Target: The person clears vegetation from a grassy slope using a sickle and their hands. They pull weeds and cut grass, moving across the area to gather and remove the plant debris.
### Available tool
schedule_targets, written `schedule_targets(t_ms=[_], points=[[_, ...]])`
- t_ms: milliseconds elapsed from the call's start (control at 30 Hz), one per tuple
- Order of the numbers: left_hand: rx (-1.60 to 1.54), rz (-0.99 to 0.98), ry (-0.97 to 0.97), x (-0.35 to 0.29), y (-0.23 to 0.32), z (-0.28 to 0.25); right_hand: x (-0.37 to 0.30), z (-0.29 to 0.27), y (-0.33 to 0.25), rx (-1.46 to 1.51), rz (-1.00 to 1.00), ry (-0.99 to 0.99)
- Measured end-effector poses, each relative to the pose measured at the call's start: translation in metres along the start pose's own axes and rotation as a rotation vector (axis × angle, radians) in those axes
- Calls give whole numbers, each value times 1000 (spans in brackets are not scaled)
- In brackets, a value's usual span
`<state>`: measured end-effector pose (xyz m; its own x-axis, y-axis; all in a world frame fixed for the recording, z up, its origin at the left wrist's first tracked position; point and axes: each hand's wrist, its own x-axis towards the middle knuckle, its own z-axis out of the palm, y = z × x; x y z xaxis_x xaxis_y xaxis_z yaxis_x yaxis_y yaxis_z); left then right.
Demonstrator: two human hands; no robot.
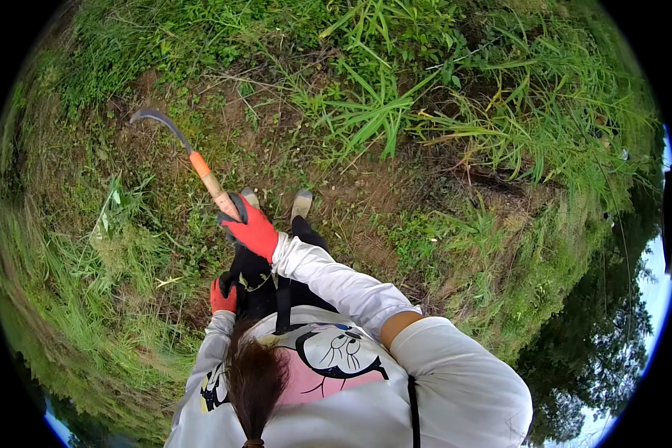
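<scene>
Green grass and bare brown soil (396, 187) fill the frame; upper left, curved grey sickle with orange-and-wood handle (190, 160), right hand (252, 228) clamped on it. Left hand (222, 297) at hip, fingers unclear. Risk: blade swinging near shoes (302, 201) could cut

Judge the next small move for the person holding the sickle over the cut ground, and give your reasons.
Probably lower the curved grey sickle with the orange and wooden handle toward the uncut green grass clump ahead. The right hand, in an orange glove, grips the handle with the blade raised over bare soil, touching no grass. The left hand rests low at the hip, holding no stalks.
</scene>
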<state>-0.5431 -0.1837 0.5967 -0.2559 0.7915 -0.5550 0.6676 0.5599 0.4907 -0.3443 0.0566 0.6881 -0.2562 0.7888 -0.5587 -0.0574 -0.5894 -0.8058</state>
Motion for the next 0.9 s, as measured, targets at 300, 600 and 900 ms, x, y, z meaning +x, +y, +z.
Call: schedule_targets(t_ms=[300,600,900], points=[[187,338,-167,108,19,-31,-82,-166,176,-425,384,531],[256,380,-244,177,20,23,-21,-275,199,-779,491,668],[536,590,-236,353,53,116,-90,-443,391,-676,859,1118]])
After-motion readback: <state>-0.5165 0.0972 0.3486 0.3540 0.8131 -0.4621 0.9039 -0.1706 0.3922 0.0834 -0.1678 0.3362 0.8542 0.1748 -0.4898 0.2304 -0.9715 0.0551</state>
